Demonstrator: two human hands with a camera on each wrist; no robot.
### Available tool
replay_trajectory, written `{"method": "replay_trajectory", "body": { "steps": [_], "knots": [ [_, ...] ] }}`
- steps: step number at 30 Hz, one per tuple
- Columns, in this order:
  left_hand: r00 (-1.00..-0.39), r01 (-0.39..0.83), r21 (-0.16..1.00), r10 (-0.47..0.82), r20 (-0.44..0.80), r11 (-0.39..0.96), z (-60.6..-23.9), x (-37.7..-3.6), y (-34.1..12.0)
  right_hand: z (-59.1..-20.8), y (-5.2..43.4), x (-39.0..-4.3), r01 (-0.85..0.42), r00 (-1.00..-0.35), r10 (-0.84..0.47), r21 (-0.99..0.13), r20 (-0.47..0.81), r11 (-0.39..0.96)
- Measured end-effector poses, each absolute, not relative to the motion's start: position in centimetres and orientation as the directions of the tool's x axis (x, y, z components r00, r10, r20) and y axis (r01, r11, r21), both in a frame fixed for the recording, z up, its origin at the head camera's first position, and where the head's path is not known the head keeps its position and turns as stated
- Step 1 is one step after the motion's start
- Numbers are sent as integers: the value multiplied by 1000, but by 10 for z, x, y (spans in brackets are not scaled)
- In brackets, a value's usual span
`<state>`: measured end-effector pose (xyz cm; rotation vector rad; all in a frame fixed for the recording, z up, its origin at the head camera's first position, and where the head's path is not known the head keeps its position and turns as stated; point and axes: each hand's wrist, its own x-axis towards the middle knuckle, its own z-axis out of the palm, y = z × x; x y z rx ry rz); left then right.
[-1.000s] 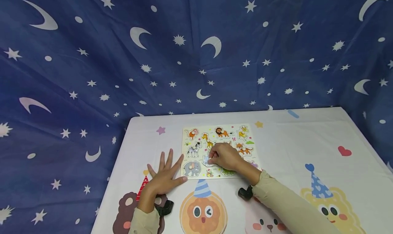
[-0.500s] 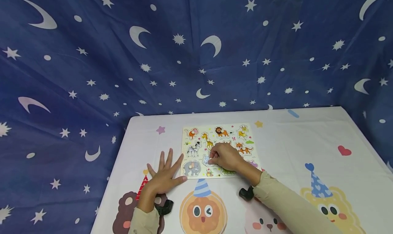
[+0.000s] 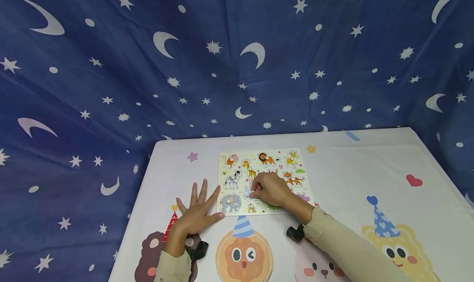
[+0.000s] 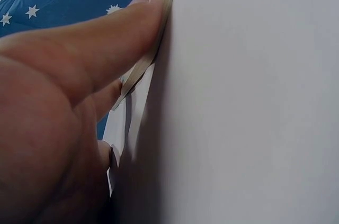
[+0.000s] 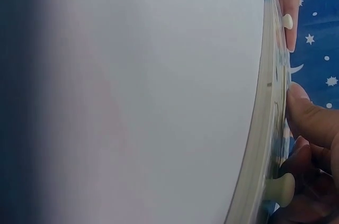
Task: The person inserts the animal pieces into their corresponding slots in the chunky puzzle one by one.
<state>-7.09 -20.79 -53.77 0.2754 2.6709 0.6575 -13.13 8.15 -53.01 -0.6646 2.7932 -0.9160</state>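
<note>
A blue star-and-moon curtain (image 3: 237, 60) hung behind the table (image 3: 355, 171), whose white cloth showed cartoon animals. The puzzle board (image 3: 263, 181) lay near the table's middle. The left hand (image 3: 195, 214) rested flat, fingers spread, thumb against the board's left edge. The right hand (image 3: 271, 189) pinched a pale piece (image 3: 247, 194) on the board, beside the elephant piece (image 3: 231, 202).

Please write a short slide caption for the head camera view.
Right hand pinches a piece on the animal puzzle board; left hand lies flat beside it.
</note>
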Motion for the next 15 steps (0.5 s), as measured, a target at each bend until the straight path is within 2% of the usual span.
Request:
{"method": "replay_trajectory", "body": {
  "steps": [15],
  "knots": [
    [-912,104,476,274,-304,873,-535,-70,-208,-528,80,-132,-374,-891,-454,-587,13,718]
  ]
}}
